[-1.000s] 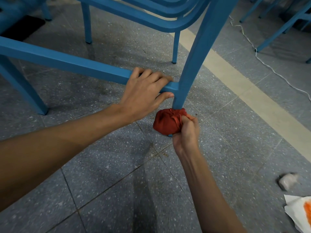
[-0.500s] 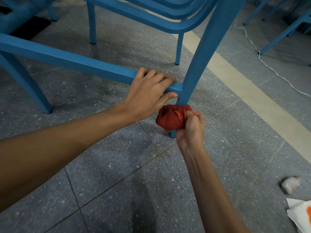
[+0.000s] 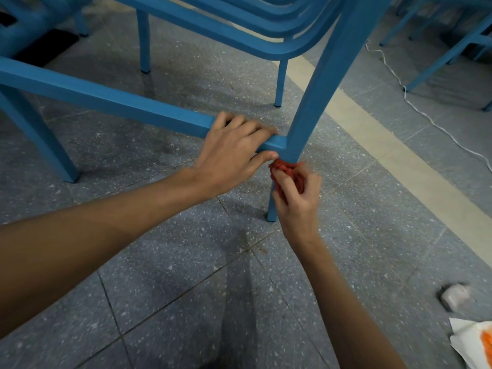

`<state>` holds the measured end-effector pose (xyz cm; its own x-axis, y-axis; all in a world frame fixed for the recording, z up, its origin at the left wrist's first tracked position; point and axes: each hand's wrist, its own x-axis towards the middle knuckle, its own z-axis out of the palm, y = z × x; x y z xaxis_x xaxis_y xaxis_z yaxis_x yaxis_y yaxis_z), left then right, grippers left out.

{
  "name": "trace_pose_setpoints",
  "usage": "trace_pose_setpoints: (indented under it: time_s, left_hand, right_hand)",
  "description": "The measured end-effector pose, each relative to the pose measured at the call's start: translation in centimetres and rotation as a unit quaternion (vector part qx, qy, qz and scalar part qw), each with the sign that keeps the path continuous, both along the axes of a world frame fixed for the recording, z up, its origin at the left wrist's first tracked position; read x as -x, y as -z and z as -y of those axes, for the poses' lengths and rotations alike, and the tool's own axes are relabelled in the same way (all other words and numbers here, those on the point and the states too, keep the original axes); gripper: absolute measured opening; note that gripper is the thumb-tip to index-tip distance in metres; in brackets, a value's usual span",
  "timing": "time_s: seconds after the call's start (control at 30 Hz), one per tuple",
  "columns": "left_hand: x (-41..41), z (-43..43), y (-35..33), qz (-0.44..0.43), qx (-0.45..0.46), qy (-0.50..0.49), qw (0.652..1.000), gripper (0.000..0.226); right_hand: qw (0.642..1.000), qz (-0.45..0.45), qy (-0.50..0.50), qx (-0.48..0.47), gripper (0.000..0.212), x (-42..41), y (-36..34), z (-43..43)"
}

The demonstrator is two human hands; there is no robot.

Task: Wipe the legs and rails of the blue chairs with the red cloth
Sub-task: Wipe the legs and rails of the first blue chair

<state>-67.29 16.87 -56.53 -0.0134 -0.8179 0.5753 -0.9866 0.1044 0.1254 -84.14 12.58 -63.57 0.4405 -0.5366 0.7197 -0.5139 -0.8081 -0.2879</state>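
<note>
A stack of blue chairs (image 3: 266, 27) stands on the tiled floor. My left hand (image 3: 234, 153) grips the low side rail (image 3: 111, 102) close to where it joins the near front leg (image 3: 327, 83). My right hand (image 3: 298, 198) holds the bunched red cloth (image 3: 287, 171) wrapped around that leg just under the joint. The leg's foot (image 3: 272, 214) shows below my right hand. Most of the cloth is hidden by my fingers.
Other blue chair legs (image 3: 143, 38) stand behind and at the left (image 3: 40, 145). More blue chairs (image 3: 452, 41) are at the far right, with a white cable (image 3: 415, 102) on the floor. A crumpled wad (image 3: 455, 295) and white paper (image 3: 474, 342) lie at bottom right.
My right hand has slid the red cloth up the leg, from near the foot to just under the rail joint. The left hand stays on the rail.
</note>
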Motion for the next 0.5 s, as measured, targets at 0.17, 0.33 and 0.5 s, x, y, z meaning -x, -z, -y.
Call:
trace_pose_setpoints:
  time_s: [0.17, 0.33, 0.5]
  left_hand:
    - [0.0, -0.1, 0.0, -0.001, 0.001, 0.003, 1.000, 0.045]
    - [0.0, 0.0, 0.0, 0.000, 0.004, 0.002, 1.000, 0.044]
    - [0.1, 0.0, 0.0, -0.005, 0.008, 0.001, 1.000, 0.043]
  right_hand:
    - [0.986, -0.162, 0.004, -0.035, 0.025, 2.0, 4.2, 0.0]
    - [0.995, -0.056, -0.012, -0.081, 0.025, 2.1, 2.2, -0.6]
    - [0.996, 0.070, -0.025, -0.047, 0.026, -0.1, -0.8, -0.5]
